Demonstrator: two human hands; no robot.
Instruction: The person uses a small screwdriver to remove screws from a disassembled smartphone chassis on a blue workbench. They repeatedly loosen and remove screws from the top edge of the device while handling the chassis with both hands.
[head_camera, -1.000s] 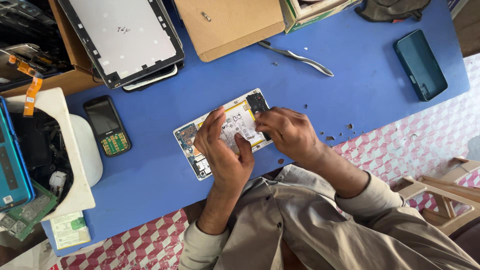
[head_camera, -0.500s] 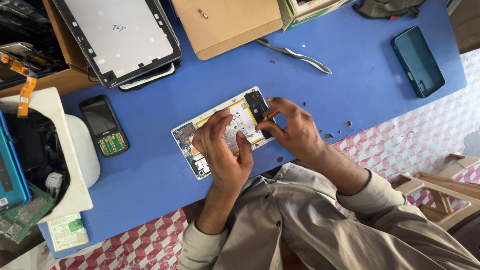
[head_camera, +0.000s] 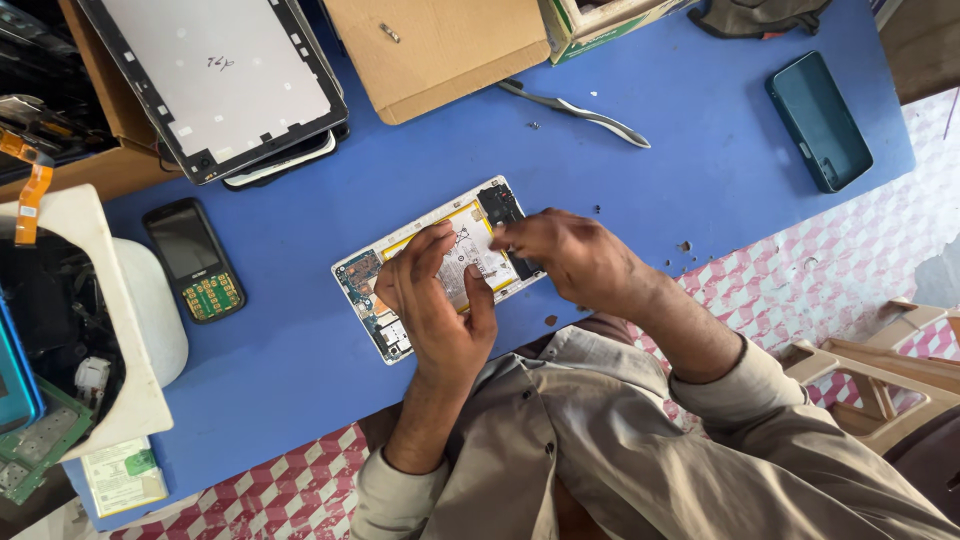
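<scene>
An opened tablet (head_camera: 470, 215) lies back-side up on the blue table (head_camera: 300, 330), with its white and yellow battery and its circuit boards bare. My left hand (head_camera: 435, 310) rests on the battery, fingers spread and pressing down on the left half. My right hand (head_camera: 570, 260) is at the tablet's right end, fingertips pinched at the battery's edge beside the dark board; whether they grip a small part is hidden.
A tablet back cover (head_camera: 215, 85) lies at the top left on a cardboard box. Metal tweezers (head_camera: 575, 110) lie beyond the tablet, by a brown box (head_camera: 440, 45). A keypad phone (head_camera: 195, 260) sits left, a teal phone (head_camera: 820, 120) top right. White tray (head_camera: 115, 330) at left edge.
My right hand has shifted slightly left along the tablet's right end, fingers now pinched at the battery edge. My left hand stays pressed on the battery.
</scene>
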